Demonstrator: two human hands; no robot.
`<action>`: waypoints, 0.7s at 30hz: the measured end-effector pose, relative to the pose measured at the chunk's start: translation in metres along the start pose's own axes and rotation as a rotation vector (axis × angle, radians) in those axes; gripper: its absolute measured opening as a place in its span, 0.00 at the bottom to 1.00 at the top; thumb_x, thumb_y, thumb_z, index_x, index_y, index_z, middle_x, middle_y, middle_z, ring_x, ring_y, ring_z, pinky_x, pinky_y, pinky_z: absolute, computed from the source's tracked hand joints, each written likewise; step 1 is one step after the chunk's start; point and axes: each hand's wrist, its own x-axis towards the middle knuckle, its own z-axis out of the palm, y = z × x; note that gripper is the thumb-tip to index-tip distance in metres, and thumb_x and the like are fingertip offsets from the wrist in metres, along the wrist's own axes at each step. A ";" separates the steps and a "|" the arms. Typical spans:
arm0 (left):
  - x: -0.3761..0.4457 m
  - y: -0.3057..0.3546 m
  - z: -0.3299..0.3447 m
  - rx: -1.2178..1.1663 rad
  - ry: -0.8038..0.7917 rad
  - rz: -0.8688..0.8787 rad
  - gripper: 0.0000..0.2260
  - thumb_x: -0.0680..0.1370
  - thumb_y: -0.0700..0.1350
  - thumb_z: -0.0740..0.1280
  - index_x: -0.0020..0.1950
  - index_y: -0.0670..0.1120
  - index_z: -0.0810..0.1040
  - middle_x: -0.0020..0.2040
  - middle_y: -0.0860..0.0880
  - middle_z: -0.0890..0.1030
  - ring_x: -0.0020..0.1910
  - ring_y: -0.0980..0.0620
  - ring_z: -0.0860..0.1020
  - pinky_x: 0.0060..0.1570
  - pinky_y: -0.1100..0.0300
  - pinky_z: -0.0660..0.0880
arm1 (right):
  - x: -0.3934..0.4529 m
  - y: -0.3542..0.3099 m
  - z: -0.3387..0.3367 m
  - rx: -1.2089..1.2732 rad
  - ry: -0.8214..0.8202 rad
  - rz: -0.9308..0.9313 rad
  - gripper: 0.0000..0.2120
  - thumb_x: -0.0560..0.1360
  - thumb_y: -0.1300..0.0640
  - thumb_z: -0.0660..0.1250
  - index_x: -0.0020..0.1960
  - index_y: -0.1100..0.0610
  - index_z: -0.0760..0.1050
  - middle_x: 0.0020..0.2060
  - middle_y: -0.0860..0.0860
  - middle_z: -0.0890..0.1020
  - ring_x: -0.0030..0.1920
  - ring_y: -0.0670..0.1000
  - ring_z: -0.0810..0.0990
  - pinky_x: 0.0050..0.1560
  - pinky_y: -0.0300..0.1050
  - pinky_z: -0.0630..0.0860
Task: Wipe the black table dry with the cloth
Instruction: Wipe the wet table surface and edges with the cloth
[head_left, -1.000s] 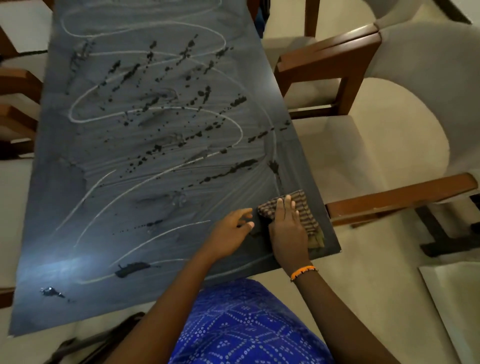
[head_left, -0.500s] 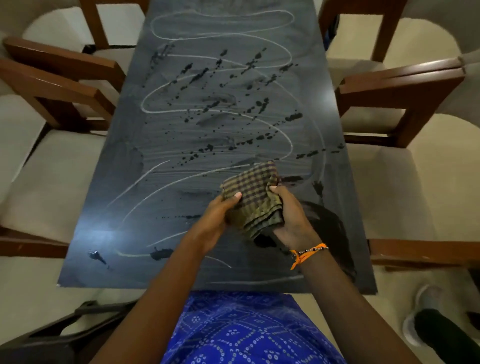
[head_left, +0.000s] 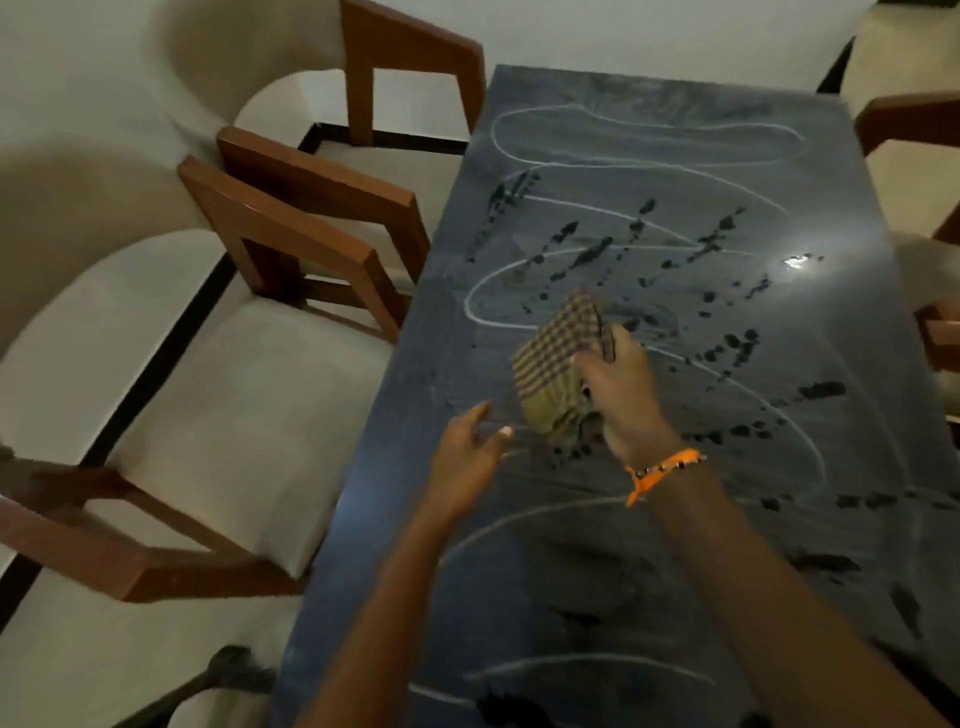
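Checked brown-yellow cloth (head_left: 558, 358) bunched in right hand (head_left: 621, 395), fingers curled round it, over mid black table (head_left: 675, 571), left hand (head_left: 465, 457) just beside with loose fingers, holding nothing; wet spots lie mostly ahead and right, table's long axis running away.

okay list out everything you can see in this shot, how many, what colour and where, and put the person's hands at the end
black table: one, black, wet streaks and dark drops, centre to right.
cloth: one, checked brown and yellow, bunched over the table's middle.
chairs: two plainly seen on the left, brown wood, cream seats; parts of more at the right edge.
bracelet: one, orange, on the right wrist.
left hand: one, fingers loose, beside the cloth, holding nothing.
right hand: one, grips the cloth.
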 end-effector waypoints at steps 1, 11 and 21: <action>0.013 0.000 -0.011 0.071 0.028 0.023 0.21 0.78 0.42 0.63 0.70 0.42 0.66 0.69 0.43 0.70 0.64 0.47 0.71 0.66 0.51 0.68 | 0.018 -0.011 0.015 -0.141 0.033 -0.113 0.07 0.74 0.68 0.60 0.48 0.58 0.73 0.35 0.48 0.76 0.35 0.45 0.74 0.33 0.37 0.71; 0.137 -0.016 -0.080 0.530 0.030 0.125 0.26 0.77 0.43 0.64 0.73 0.42 0.61 0.74 0.43 0.62 0.72 0.46 0.61 0.70 0.55 0.59 | 0.143 0.051 0.161 -1.264 -0.280 -0.364 0.33 0.79 0.42 0.53 0.77 0.53 0.45 0.78 0.51 0.44 0.77 0.57 0.42 0.73 0.64 0.41; 0.206 0.014 -0.062 0.516 0.044 0.163 0.28 0.78 0.39 0.58 0.76 0.41 0.49 0.77 0.43 0.51 0.76 0.47 0.50 0.73 0.54 0.52 | 0.246 0.052 0.040 -1.353 0.134 -0.294 0.23 0.81 0.46 0.47 0.76 0.45 0.52 0.77 0.50 0.51 0.77 0.58 0.50 0.74 0.58 0.51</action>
